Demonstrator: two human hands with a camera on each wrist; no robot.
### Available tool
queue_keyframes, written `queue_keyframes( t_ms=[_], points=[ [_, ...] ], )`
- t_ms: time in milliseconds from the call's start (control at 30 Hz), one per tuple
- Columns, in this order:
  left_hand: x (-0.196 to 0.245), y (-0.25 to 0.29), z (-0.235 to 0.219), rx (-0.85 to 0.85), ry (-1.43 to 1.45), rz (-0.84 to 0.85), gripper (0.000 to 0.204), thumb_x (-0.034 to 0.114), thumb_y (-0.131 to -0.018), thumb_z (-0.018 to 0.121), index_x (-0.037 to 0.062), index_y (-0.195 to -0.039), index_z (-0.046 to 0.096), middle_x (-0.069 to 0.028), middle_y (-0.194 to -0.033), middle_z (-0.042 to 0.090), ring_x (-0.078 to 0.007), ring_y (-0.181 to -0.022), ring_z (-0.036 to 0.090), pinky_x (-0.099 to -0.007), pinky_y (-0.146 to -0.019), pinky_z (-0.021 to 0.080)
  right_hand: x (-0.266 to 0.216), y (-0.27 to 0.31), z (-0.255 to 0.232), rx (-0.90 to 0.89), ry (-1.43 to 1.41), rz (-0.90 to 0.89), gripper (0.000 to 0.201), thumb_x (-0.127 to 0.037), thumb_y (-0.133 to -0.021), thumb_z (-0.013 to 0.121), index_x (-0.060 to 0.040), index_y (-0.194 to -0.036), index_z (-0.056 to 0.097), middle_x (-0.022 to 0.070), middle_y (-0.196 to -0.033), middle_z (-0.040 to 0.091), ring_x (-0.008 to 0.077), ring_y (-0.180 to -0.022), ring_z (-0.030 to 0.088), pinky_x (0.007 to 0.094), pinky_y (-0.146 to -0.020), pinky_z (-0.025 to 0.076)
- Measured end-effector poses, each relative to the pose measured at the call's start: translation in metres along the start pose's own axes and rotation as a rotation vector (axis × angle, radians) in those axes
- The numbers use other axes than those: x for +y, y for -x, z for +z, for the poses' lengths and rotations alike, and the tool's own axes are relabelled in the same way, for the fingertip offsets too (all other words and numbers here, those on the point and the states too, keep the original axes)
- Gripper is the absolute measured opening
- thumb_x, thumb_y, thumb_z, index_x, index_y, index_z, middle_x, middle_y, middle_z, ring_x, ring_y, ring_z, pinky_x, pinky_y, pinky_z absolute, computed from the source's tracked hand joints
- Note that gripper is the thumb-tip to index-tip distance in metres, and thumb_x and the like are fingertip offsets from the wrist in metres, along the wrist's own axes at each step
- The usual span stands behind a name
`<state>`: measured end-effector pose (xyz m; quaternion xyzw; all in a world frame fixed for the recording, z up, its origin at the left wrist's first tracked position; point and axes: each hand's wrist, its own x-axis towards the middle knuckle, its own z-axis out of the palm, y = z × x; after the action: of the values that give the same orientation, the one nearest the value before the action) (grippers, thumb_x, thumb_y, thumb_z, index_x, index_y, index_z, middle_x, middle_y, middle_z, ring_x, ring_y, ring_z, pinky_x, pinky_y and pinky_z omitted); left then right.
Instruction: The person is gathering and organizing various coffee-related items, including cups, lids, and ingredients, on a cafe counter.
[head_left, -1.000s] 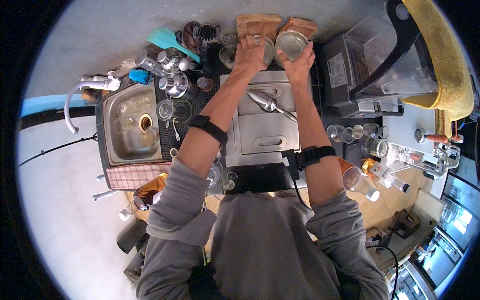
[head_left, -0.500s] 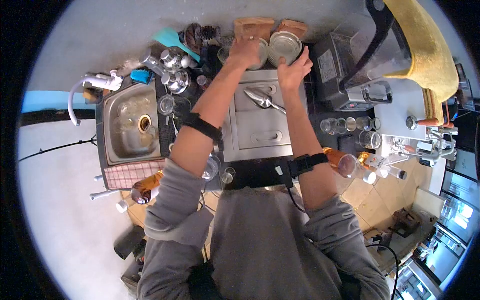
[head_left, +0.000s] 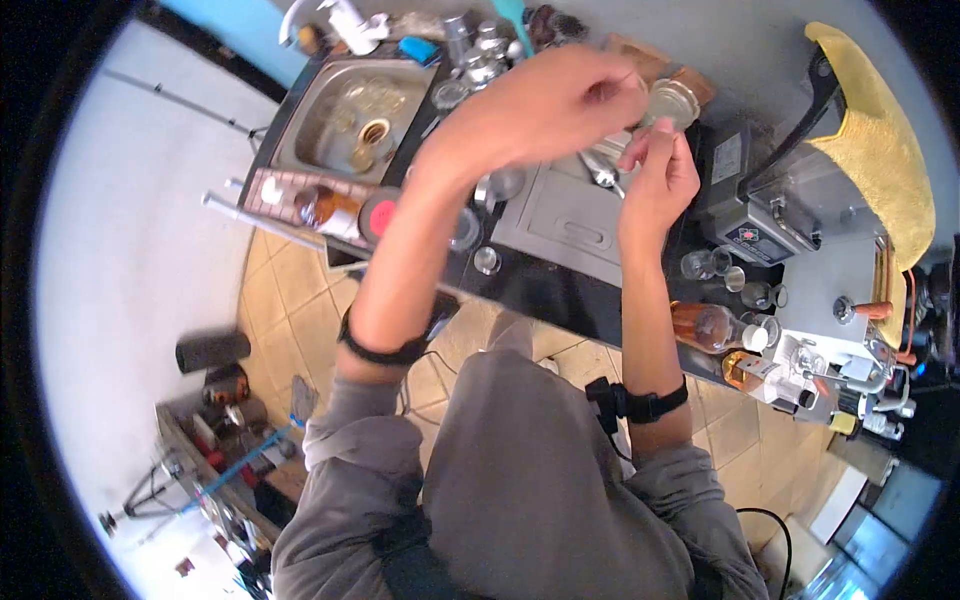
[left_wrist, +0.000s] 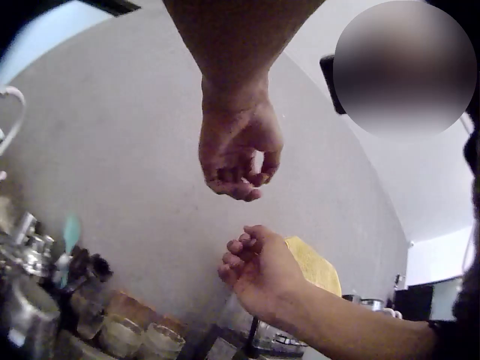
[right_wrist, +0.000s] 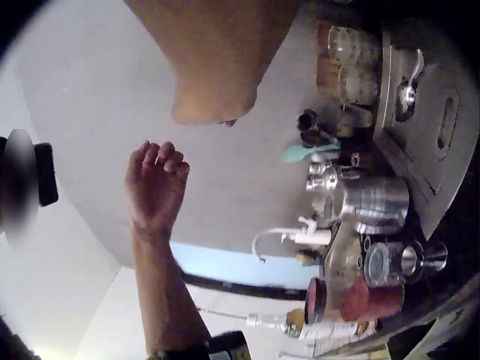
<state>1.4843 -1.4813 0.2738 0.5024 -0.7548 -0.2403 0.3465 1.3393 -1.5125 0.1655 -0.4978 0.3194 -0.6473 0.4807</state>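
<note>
left hand (head_left: 575,105): raised in the air above desk (head_left: 560,302), fingers loosely curled, empty
right hand (head_left: 662,178): also up, apart from left, fingers loosely curled, empty
glass jars (head_left: 672,102): at rear of desk, near wall (left_wrist: 187,180), beside brown blocks (head_left: 693,84)
steel scoop (head_left: 602,169): lying on steel cover (head_left: 552,212)

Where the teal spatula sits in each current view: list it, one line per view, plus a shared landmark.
Head: teal spatula cut off by the top edge, near the middle.
Left wrist: at the left, below mid-height, blade up.
Right wrist: right of centre, blade pointing left.
Shared landmark: brown blocks by the glass jars.
</note>
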Motion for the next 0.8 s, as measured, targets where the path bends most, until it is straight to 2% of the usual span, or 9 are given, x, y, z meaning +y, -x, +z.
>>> queue_keyframes(
  t_ms=[67,133,233,333,467,500,667,733,800],
  points=[
    [0.033,0.083,0.008,-0.030,0.334,-0.080,0.026,0.022,-0.098,0.052,0.0039,-0.081,0.057,-0.0011,-0.074,0.056,-0.0089,-0.070,0.055,-0.0287,-0.059,0.045,-0.022,0.039,-0.003,-0.116,-0.035,0.018,0.031,-0.019,-0.101,0.053,-0.0026,-0.075,0.056,-0.0020,-0.066,0.053,0.0047,-0.060,0.046,0.0223,-0.056,0.037],
    [0.042,0.165,0.030,-0.129,0.596,-0.287,0.013,0.010,-0.092,0.050,0.0026,-0.082,0.056,0.0004,-0.076,0.056,-0.0084,-0.071,0.053,-0.0275,-0.064,0.045,-0.042,0.078,-0.007,-0.424,-0.128,0.095,0.027,-0.020,-0.100,0.054,-0.0017,-0.081,0.059,-0.0006,-0.069,0.058,0.0052,-0.062,0.050,0.0221,-0.058,0.041],
    [0.026,0.284,0.094,-0.070,0.704,-0.619,0.011,0.011,-0.090,0.052,0.0039,-0.082,0.056,0.0008,-0.076,0.055,-0.0088,-0.073,0.055,-0.0249,-0.067,0.046,-0.037,0.131,-0.021,-0.837,0.025,0.279,0.021,-0.020,-0.098,0.058,-0.0007,-0.090,0.062,0.0021,-0.073,0.063,0.0054,-0.067,0.055,0.0238,-0.062,0.045],
    [0.007,0.407,0.179,0.191,0.775,-0.903,0.012,0.013,-0.090,0.052,0.0042,-0.086,0.058,-0.0006,-0.076,0.056,-0.0101,-0.073,0.057,-0.0257,-0.068,0.049,-0.020,0.180,-0.025,-1.186,0.254,0.327,0.021,-0.020,-0.098,0.057,0.0003,-0.096,0.062,0.0032,-0.085,0.066,0.0066,-0.072,0.058,0.0244,-0.066,0.048],
    [0.018,0.549,0.279,0.525,0.733,-1.243,0.020,0.018,-0.092,0.050,0.0019,-0.096,0.063,-0.0057,-0.079,0.063,-0.0155,-0.072,0.063,-0.0310,-0.066,0.054,0.024,0.258,-0.031,-1.450,0.380,0.294,0.020,-0.022,-0.095,0.060,-0.0027,-0.101,0.065,0.0127,-0.091,0.071,0.0218,-0.085,0.069,0.0338,-0.077,0.053],
    [0.029,0.580,0.301,0.638,0.698,-1.369,0.022,0.018,-0.091,0.050,0.0016,-0.097,0.063,-0.0068,-0.080,0.065,-0.0159,-0.071,0.063,-0.0318,-0.065,0.054,0.037,0.276,-0.035,-1.524,0.392,0.309,0.021,-0.022,-0.095,0.060,-0.0028,-0.101,0.065,0.0130,-0.092,0.071,0.0219,-0.086,0.069,0.0340,-0.078,0.053],
    [0.103,0.701,0.393,1.014,0.654,-1.577,0.026,0.024,-0.089,0.057,0.0022,-0.101,0.065,-0.0100,-0.082,0.068,-0.0181,-0.071,0.067,-0.0330,-0.063,0.055,0.091,0.360,-0.044,-1.896,0.608,0.283,0.024,-0.025,-0.095,0.060,-0.0040,-0.106,0.066,0.0123,-0.095,0.071,0.0210,-0.088,0.068,0.0325,-0.081,0.052],
    [0.128,0.747,0.441,1.130,0.644,-1.631,0.027,0.025,-0.089,0.057,0.0023,-0.101,0.065,-0.0105,-0.082,0.069,-0.0188,-0.071,0.067,-0.0338,-0.062,0.056,0.147,0.389,-0.057,-1.972,0.590,0.419,0.026,-0.028,-0.094,0.061,-0.0050,-0.106,0.066,0.0123,-0.096,0.071,0.0211,-0.089,0.068,0.0332,-0.082,0.051],
    [0.146,0.782,0.485,1.182,0.613,-1.727,0.027,0.024,-0.088,0.057,0.0021,-0.101,0.066,-0.0117,-0.082,0.069,-0.0205,-0.070,0.068,-0.0348,-0.063,0.056,0.152,0.419,-0.060,-1.985,0.647,0.375,0.020,-0.023,-0.095,0.060,-0.0053,-0.103,0.066,0.0018,-0.082,0.066,0.0098,-0.068,0.059,0.0261,-0.060,0.049]
  ],
)
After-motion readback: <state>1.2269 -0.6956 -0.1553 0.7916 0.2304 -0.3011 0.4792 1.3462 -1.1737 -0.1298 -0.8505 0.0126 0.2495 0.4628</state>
